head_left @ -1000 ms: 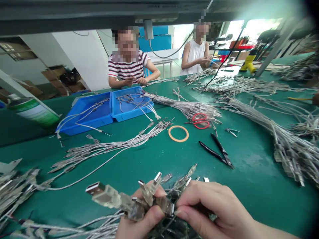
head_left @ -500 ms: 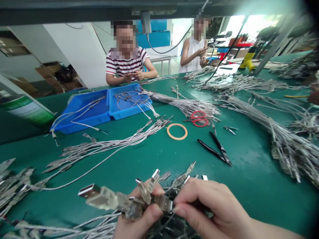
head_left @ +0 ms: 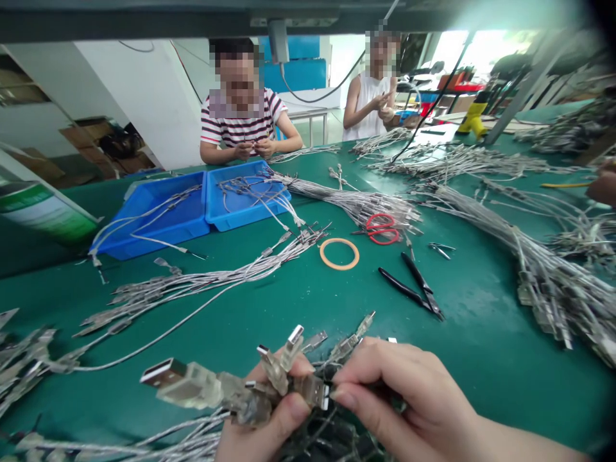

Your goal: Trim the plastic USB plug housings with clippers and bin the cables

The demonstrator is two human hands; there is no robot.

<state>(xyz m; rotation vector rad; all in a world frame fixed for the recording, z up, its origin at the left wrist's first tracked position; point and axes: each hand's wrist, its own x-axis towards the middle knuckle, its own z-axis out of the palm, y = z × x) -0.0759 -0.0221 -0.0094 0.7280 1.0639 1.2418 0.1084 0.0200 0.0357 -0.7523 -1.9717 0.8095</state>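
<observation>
At the bottom of the frame, the left hand (head_left: 269,427) and right hand (head_left: 409,401) both grip one bunch of plugs (head_left: 269,382), probably to keep them together; black pliers (head_left: 414,289) lie above.

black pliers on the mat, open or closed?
Open. The black pliers lie flat on the green mat with both handles spread in a V.

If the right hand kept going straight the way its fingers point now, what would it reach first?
The right hand points leftward, so it would first meet the bunch of clear-moulded USB plugs pinched between both hands, with the left hand's thumb right behind them. It already touches the bunch, so there is almost no free travel.
</observation>
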